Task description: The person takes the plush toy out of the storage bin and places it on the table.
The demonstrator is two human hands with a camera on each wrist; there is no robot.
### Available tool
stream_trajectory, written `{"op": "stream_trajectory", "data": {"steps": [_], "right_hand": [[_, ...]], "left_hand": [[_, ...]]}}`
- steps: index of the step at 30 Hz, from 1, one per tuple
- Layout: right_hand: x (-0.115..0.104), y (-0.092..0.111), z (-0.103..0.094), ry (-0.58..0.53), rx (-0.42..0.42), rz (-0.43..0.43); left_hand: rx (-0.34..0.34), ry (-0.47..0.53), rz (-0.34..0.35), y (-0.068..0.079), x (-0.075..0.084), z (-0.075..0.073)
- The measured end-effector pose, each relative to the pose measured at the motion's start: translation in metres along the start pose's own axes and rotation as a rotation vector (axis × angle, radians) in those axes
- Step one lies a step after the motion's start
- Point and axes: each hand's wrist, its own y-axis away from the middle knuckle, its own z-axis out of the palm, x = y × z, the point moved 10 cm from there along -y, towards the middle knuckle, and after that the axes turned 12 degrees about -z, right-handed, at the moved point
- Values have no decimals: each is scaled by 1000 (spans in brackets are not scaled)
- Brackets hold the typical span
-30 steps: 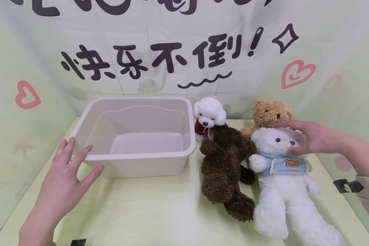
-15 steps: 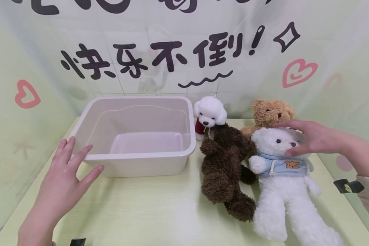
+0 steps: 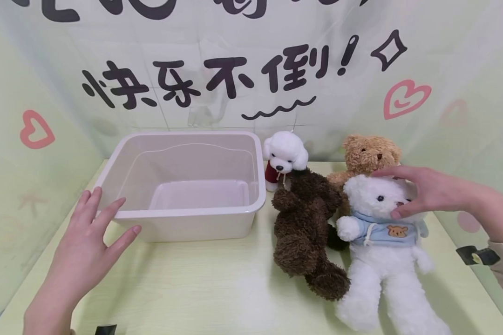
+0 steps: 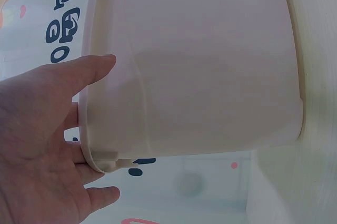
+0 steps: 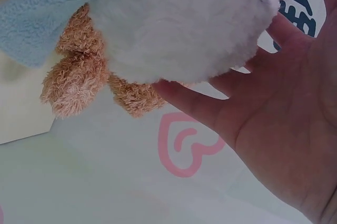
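My left hand (image 3: pixel 84 251) rests at the near left corner of an off-white plastic bin (image 3: pixel 193 228), fingers spread over its rim. In the left wrist view, the thumb (image 4: pixel 100 68) lies along the bin's outer wall. With my right hand (image 3: pixel 440 190) I grip the head of a white teddy bear (image 3: pixel 385 260) in a light blue hoodie, partly covering its face. From the right wrist, the thumb and fingers press into white fur (image 5: pixel 179 29). Behind that head sits a tan teddy bear (image 3: pixel 366 156), its lower body mostly hidden in the head view.
A dark brown plush bear (image 3: pixel 302 232) lies between the bin and the white bear. Behind it, a white plush dog (image 3: pixel 286 151) with a red garment stands against the bin's right side. A printed curtain (image 3: pixel 218 37) closes off the pale table (image 3: pixel 184 288).
The white bear's legs have swung left and its hooded body has dropped slightly toward me, head still in my right hand. My left hand and the bin have stayed put.
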Motion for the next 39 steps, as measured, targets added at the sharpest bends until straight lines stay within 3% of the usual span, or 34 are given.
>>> {"op": "stream_trajectory", "data": {"steps": [26, 39], "right_hand": [[-13, 1, 16, -105, -30, -65], [-14, 4, 15, -143, -17, -49]], "left_hand": [[-28, 13, -20, 1, -2, 4], [-41, -16, -16, -1, 0, 2]]}}
